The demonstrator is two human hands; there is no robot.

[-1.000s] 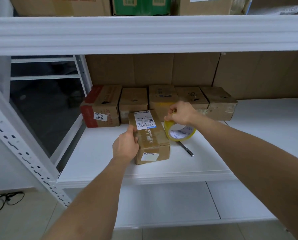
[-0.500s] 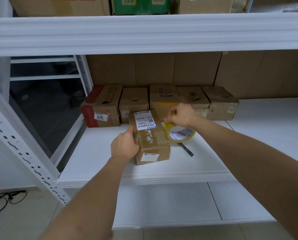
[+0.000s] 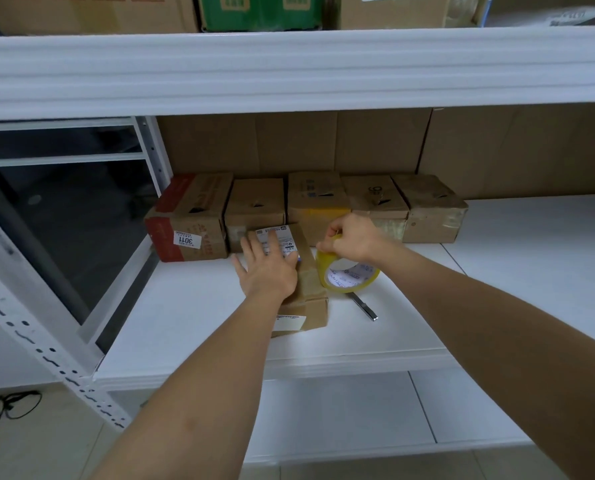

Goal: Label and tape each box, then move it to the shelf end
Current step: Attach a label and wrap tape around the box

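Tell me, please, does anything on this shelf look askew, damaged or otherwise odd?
Only small things. The box under the left hand sits at an angle to the neat back row of boxes. Several of those have small tears in their tops. A metal tool lies loose beside the tape roll.

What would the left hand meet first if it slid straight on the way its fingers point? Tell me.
Probably the small box in the back row, just beyond the left hand lying flat on the labelled box; depth is uncertain.

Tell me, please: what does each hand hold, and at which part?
Right hand grips the tape roll at its top rim. Left hand presses flat on the box, gripping nothing.
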